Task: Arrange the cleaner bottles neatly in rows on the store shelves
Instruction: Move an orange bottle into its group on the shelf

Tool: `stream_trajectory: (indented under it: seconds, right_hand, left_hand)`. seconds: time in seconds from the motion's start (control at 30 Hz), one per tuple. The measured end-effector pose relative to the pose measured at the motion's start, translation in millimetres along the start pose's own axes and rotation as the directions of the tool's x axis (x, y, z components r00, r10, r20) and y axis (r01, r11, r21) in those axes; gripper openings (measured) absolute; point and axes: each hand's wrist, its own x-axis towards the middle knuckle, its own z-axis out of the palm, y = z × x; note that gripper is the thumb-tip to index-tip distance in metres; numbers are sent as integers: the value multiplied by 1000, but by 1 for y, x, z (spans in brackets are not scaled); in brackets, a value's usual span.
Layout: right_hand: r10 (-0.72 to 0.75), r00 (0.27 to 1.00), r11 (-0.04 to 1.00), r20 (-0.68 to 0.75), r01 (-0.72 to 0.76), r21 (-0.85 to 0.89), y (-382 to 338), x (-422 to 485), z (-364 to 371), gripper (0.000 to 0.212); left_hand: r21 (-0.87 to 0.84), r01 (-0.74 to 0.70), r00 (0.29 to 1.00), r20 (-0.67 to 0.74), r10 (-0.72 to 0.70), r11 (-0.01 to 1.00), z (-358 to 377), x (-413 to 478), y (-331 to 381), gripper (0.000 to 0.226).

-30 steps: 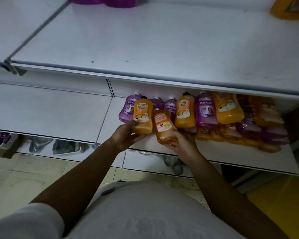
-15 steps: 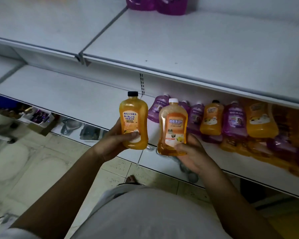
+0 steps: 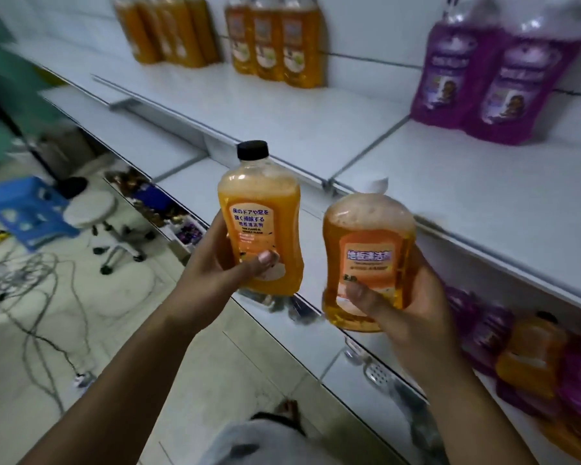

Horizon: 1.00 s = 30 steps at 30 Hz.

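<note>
the left hand (image 3: 212, 276) is gripping a black-capped orange cleaner bottle (image 3: 262, 216) upright, thumb pressing across its label and fingers curling behind it. the right hand (image 3: 413, 317) is clasping a white-capped orange cleaner bottle (image 3: 366, 250) low on its body, thumb on the front. both are being held in the air before the white shelf (image 3: 450, 203), where orange bottles (image 3: 275, 41) and purple bottles (image 3: 497, 75) are standing in rows at the back. a jumbled heap of bottles (image 3: 534, 357) is lying lower down at the right.

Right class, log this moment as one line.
left hand: holds black-capped orange bottle | right hand: holds white-capped orange bottle
</note>
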Motion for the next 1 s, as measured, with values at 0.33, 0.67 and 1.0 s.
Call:
stream_trajectory:
  seconds: [0.33, 0.67, 1.0]
  right_hand:
    - [-180, 982, 965, -56, 166, -201, -64, 77, 80, 51]
    - [-265, 948, 948, -178, 222, -228, -87, 190, 209, 62]
    - [-320, 923, 931, -215, 263, -255, -111, 321, 265, 50]
  left_hand:
    - [13, -155, 975, -162, 156, 988, -100, 71, 38, 70]
    - [97, -248, 964, -74, 256, 964, -229, 160, 52, 66]
    - [78, -269, 960, -58, 274, 960, -286, 264, 63, 60]
